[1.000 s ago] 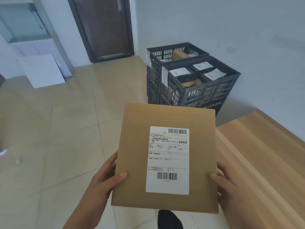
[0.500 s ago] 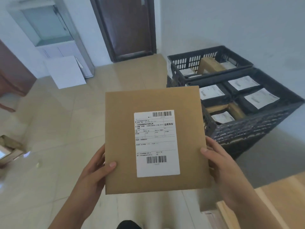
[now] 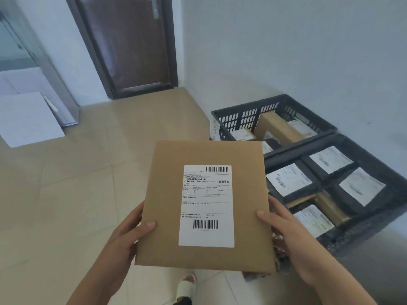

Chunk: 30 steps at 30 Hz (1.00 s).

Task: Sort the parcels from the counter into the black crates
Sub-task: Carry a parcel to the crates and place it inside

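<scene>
A flat brown cardboard parcel [image 3: 167, 208] with a white shipping label faces me, held level in front of my chest. My left hand [image 3: 127, 236] grips its lower left edge, thumb on top. My right hand [image 3: 286, 230] grips its lower right edge. Two black crates stand on the floor to the right, by the wall. The near crate [image 3: 361, 230] holds several dark parcels with white labels and a brown one. The far crate [image 3: 242, 115] holds brown boxes and labelled parcels. The held parcel hides the near crate's left corner.
A dark wooden door [image 3: 130, 45] stands at the back. A white board [image 3: 26, 119] leans against a cabinet at the left. Beige floor tiles [image 3: 77, 183] spread between them. My sandalled foot [image 3: 187, 287] shows below the parcel.
I have walked closer to the crates, which now sit lower and nearer at my right. The wooden counter has left the view. Both hands keep the same hold on the parcel.
</scene>
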### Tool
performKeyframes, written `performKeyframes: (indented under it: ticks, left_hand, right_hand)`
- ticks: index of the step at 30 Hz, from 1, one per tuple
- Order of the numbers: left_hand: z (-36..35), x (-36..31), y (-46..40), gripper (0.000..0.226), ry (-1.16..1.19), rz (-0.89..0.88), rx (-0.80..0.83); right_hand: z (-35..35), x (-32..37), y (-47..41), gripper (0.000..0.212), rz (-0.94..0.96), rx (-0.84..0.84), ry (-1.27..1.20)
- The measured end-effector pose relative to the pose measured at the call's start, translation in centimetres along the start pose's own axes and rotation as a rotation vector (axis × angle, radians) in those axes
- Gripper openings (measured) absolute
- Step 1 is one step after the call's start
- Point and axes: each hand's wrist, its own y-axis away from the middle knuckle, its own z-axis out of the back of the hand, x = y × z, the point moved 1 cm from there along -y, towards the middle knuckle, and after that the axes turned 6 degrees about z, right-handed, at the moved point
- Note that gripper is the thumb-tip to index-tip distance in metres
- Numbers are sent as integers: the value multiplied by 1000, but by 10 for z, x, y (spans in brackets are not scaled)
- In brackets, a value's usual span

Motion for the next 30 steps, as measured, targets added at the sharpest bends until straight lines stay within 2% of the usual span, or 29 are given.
performKeyframes:
  ticks: [6, 11, 15, 18, 24, 30]
  left_hand:
    - [-5, -78, -126, 47, -206, 58, 147]
    - [-44, -132, -224, 41, -391, 90, 258]
    - [-79, -165, -298, 42, -505, 117, 278]
    - [-108, -189, -345, 41, -590, 150, 303]
    - [-162, -225, -433, 32, -768, 189, 338]
    - [-197, -231, -504, 36, -868, 248, 435]
  right_hand:
    - [1, 25, -71, 66, -41, -154, -65]
    - [25, 29, -130, 59, -109, -291, -159]
    - [50, 33, -188, 36, -141, -347, -218]
    - [70, 40, -225, 28, -153, -384, -274]
    - [97, 50, -285, 36, -229, -452, -301]
    - [113, 55, -316, 44, -284, -528, -297]
